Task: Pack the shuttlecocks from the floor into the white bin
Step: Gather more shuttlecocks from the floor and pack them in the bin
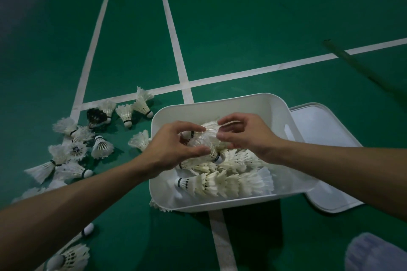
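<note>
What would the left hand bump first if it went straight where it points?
Probably the right hand, which pinches a shuttlecock just ahead of the left hand above the white bin; depth is unclear.

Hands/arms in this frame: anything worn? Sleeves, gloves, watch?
Left hand and right hand are bare: no gloves, rings, watch or bands visible. No sleeve shows along either arm up to the frame edge.

Shuttlecocks point(224, 182) crowd the bin's point(211, 103) near half; far side seems free.
</note>
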Motion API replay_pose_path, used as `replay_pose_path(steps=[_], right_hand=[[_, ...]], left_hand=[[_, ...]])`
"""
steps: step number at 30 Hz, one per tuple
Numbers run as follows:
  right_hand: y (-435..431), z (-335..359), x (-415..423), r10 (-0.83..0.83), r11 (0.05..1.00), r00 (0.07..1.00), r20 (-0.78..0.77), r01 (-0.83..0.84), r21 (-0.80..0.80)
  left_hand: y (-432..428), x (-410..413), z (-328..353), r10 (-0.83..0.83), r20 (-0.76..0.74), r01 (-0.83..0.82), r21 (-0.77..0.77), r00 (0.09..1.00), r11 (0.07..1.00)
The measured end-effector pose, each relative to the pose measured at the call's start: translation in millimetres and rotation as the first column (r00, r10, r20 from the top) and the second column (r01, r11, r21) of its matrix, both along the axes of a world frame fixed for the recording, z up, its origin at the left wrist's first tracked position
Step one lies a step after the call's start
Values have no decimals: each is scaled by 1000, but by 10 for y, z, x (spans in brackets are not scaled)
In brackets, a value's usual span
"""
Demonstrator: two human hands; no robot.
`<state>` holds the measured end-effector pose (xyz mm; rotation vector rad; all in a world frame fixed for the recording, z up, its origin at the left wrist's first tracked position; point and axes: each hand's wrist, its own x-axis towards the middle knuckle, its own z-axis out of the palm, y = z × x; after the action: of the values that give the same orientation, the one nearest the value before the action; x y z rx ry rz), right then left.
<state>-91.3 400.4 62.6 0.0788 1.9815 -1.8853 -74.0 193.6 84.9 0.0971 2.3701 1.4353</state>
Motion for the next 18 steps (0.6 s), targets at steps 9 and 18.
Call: replay_pose_path(steps=[9, 18], right_hand=[[-20, -16, -44, -65, 988, 994, -85, 75, 133], [350, -233, -289, -179, 812, 919, -351, 339, 475]], left_hand=[[90, -16, -74, -17, 7, 17, 31, 1000, 999], [2, -60, -147, 38, 25, -36, -55, 999, 998]])
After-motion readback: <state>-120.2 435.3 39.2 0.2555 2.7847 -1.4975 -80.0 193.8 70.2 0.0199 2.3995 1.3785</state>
